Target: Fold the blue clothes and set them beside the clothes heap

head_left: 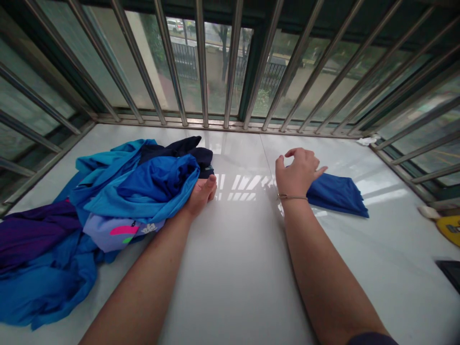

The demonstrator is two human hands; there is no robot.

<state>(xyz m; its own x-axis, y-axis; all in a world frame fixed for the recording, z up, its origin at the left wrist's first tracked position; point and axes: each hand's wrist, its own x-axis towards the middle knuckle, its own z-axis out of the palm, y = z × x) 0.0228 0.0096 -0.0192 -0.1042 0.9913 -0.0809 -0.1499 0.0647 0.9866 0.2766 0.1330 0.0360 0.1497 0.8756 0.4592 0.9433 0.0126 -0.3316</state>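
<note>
My left hand (203,195) is at the right edge of a heap of clothes, against a bright blue garment (154,182). Its thumb stands out, apart from the palm, and cloth partly hides the other fingers; I see no cloth pinched in it. Behind it lies a dark navy garment (176,147). My right hand (297,168), with a thin band at the wrist, is held over the white surface, its fingers bent and spread with nothing in them. Just right of it, partly covered by the hand, a folded dark blue cloth (338,195) lies flat.
The heap also holds a purple garment (39,230), a lilac printed one (111,232) and a blue one (50,282). Metal bars (201,62) before windows enclose the white surface (230,268). A yellow object (449,229) and a dark flat object (451,272) lie at the right edge.
</note>
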